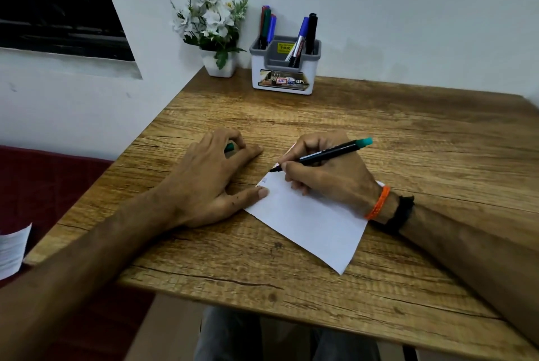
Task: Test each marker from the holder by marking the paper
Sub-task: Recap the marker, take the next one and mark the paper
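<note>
**Green marker on the paper, five more in the holder**

The grey-and-white holder stands at the top centre of the frame, at the far edge of the wooden table, against the wall. Its left compartment holds three markers standing upright, with blue, green and red showing among the caps. Its right side holds a blue-capped marker, leaning, and a black marker beside it. A yellow price sticker sits on the inner wall, a printed label on the front.

Just left of the holder a white pot of white flowers stands in the table corner.

In the middle of the frame the sheet of white paper lies at an angle on the table. The right hand rests on it, fingers clamped round a black marker with a green end, its tip at the paper's upper left corner. The left hand lies left of the sheet, thumb pressing the paper's edge, index finger curled against a green cap, the other fingers straight on the wood.

An orange band and a dark band circle the right wrist. At the lower left edge of the frame another printed sheet lies on a dark red surface
</note>
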`<state>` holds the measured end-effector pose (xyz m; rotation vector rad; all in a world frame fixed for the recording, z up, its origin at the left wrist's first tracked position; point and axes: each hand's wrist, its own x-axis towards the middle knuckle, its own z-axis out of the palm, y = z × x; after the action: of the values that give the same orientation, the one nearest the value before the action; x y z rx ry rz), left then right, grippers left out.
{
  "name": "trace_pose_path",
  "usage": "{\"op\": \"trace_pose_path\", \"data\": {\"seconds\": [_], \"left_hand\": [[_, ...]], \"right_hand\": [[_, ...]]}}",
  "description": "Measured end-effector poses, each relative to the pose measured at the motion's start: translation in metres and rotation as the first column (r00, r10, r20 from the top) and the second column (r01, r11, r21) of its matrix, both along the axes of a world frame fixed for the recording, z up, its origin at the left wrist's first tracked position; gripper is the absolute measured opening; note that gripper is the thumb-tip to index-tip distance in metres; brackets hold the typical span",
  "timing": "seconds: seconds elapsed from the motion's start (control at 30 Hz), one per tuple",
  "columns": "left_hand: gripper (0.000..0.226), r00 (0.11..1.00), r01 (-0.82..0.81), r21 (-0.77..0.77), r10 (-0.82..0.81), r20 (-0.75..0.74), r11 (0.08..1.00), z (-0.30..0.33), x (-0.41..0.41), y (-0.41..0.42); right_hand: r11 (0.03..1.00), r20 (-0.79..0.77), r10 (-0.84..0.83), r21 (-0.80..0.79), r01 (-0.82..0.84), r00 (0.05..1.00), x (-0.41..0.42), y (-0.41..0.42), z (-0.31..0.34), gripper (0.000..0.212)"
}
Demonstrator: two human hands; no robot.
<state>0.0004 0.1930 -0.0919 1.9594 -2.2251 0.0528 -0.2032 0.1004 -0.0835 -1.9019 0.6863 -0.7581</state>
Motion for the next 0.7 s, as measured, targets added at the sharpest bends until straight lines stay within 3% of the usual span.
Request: {"op": "trace_pose_path", "data": {"seconds": [0.7], "left_hand": [[0.083,1.0,-0.01,0.016,0.01,-0.009,1.0,-0.0017,-0.0001,0.0013]], "right_hand": [[1.0,-0.055,-0.011,0.002,0.011,0.998,0.0009,0.0051,0.0024,0.006]]}}
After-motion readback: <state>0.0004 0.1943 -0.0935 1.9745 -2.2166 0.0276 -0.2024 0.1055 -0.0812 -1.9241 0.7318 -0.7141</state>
